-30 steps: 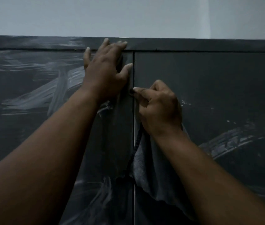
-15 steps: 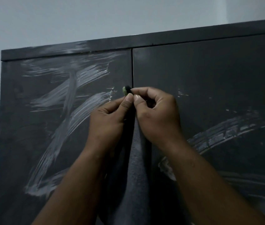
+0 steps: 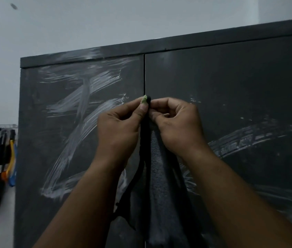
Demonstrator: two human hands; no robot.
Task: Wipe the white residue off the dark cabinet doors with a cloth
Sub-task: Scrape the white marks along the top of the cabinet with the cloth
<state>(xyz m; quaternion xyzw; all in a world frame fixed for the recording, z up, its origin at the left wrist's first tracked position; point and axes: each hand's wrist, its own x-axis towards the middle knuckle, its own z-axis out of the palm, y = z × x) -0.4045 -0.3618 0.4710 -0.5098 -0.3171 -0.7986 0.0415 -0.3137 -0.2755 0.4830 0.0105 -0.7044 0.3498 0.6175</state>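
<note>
A dark cabinet fills the view. Broad white residue smears cover its left door (image 3: 66, 122), and thinner streaks cross its right door (image 3: 249, 104). A dark grey cloth (image 3: 161, 185) hangs down over the seam between the doors. My left hand (image 3: 118, 129) and my right hand (image 3: 175, 126) meet at the seam and pinch the cloth's top corner, where a small green bit (image 3: 144, 99) shows at the fingertips. Both forearms hide the lower middle of the doors.
A pale wall rises above and left of the cabinet. On that wall at the far left hang dark tools with orange and blue handles (image 3: 5, 161) under a rail. The cabinet's top edge (image 3: 177, 43) slants upward to the right.
My left hand left the top of the left door and came down to pinch the cloth beside my right hand. The view tilted up and left, revealing more of the left door.
</note>
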